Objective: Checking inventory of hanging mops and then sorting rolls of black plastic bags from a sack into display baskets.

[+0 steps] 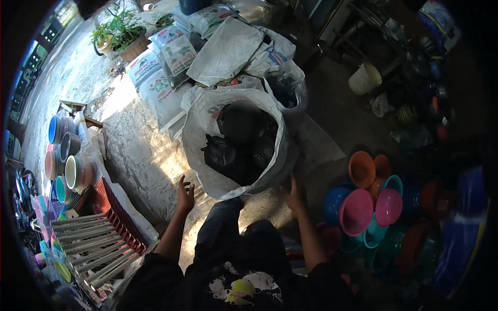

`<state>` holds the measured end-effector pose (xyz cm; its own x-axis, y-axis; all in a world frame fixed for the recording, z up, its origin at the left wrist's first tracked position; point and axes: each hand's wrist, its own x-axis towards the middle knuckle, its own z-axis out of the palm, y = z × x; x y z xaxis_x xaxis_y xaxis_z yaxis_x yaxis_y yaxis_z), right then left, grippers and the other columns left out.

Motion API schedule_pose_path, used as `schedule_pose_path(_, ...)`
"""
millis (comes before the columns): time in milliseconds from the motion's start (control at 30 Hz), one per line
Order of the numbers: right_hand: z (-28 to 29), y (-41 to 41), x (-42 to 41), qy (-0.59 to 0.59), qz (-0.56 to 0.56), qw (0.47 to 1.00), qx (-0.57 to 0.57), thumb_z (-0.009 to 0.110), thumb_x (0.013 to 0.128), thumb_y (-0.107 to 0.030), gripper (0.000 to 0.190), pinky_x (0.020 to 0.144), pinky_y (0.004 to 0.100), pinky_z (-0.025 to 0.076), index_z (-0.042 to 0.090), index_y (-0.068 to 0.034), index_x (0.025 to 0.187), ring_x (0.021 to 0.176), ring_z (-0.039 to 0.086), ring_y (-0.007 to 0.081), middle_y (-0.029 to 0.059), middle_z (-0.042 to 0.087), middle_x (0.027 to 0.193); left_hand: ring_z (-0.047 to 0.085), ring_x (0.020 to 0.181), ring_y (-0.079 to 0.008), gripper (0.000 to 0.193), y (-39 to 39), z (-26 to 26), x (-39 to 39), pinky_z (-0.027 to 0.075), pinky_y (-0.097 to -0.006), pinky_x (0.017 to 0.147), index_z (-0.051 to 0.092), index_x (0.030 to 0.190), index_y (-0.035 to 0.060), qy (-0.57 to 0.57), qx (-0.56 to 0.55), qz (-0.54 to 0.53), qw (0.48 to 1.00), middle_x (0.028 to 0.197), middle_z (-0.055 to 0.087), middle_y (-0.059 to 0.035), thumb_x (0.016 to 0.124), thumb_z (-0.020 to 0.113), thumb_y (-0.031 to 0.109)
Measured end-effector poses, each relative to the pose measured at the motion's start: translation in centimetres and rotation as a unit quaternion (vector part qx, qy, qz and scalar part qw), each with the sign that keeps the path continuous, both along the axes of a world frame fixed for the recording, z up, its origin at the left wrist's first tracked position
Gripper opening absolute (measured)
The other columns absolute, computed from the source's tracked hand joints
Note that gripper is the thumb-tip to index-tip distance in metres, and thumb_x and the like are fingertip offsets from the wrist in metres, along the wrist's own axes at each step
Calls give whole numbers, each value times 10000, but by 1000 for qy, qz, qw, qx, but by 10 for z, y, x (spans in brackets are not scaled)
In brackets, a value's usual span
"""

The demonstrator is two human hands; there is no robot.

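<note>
Before me stands a large white woven sack with its mouth wide and its rim rolled. Several knotted black plastic bags lie inside it, some deep in shadow. My left hand hangs in the air just left of the sack's near side, fingers apart and nothing in them. On the other side, my right hand is close by the sack's lower right wall, its fingers spread. Whether those fingertips touch the sack is too dark to tell.
Filled printed bags and a folded white sack lie behind. A smaller sack adjoins at right. Coloured plastic basins are stacked right. Long-handled tools with red heads and stacked pots stand left.
</note>
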<state>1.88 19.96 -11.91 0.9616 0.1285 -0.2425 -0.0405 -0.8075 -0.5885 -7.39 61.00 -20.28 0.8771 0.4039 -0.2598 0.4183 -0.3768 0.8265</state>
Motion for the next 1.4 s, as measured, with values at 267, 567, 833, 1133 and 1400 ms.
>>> schedule_pose_path(267, -57, 3, 142, -79, 45, 995, -47, 778, 701, -353, 944, 1018, 528, 339, 256, -65, 1432, 1287, 332, 470, 283, 268, 1438, 556, 1063, -231, 591, 36, -138, 87, 444, -351, 918, 371, 1382, 13, -32, -242, -80, 967, 1273, 526, -130, 874, 621, 182)
schedule_pose_path(567, -134, -2, 170, -34, 6, 988, 152, 646, 853, -273, 557, 980, 425, 377, 437, -20, 1304, 1123, 519, 358, 228, 533, 1195, 568, 1036, -201, 463, 26, -154, 142, 486, -356, 872, 442, 1323, 8, -54, -411, 178, 892, 1226, 553, -101, 916, 588, 169)
schedule_pose_path(833, -134, -6, 211, 82, -321, 865, 377, 423, 981, -396, 556, 975, 340, 362, 421, 48, 1315, 1148, 482, 234, 146, 510, 1263, 528, 1102, -217, 538, -36, -132, 181, 456, -349, 941, 431, 1332, -9, -188, -465, 300, 811, 1252, 526, -129, 968, 465, 385)
schedule_pose_path(1133, -67, -37, 152, 194, -212, 905, 313, 424, 983, -425, 548, 912, 318, 407, 534, 60, 1212, 1068, 529, 197, 118, 573, 1178, 603, 941, -217, 389, -107, -39, 92, 507, -335, 785, 533, 1208, -6, -114, -391, 465, 786, 1093, 609, -108, 971, 455, 293)
schedule_pose_path(1400, 23, 48, 114, 218, -215, 901, 308, 472, 985, -368, 482, 807, 277, 448, 593, 87, 1085, 914, 577, 140, 96, 629, 1020, 593, 908, -180, 400, -83, 8, -1, 504, -318, 743, 527, 1192, -4, -178, -298, 522, 779, 1082, 601, -119, 962, 488, 322)
